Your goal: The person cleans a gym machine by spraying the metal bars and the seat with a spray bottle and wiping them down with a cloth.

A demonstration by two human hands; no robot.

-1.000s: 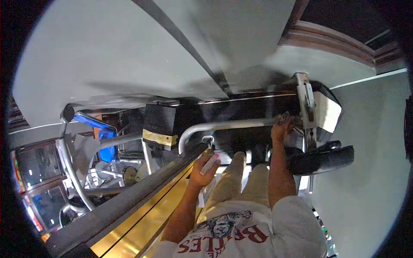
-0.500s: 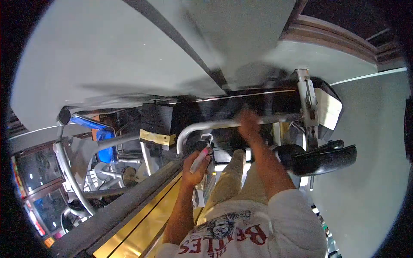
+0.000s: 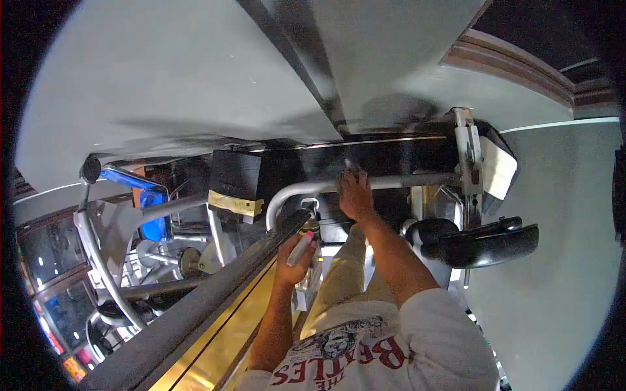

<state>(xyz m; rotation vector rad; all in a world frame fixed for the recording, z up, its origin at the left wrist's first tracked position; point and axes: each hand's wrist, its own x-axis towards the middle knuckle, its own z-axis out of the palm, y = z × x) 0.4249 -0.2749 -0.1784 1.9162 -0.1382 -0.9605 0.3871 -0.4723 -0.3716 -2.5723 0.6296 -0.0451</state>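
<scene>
White, elongated, pink-tipped object (image 3: 300, 250) sits in left hand (image 3: 293, 269), fingers clamped round it. Long axis diagonal, pink end pointing forward-right. Long dark-grey beam (image 3: 189, 324) close left of those fingers; bent silver metal tube (image 3: 303, 190) ahead. Open gap towards right hand (image 3: 356, 198), at the tube; cannot tell its finger closure.

A head-worn camera looks forward and down at its wearer's left hand (image 3: 296, 260) and right hand (image 3: 356, 198), shirt (image 3: 365, 326) close at six o'clock, grey wall (image 3: 391, 58) farther at twelve.
</scene>
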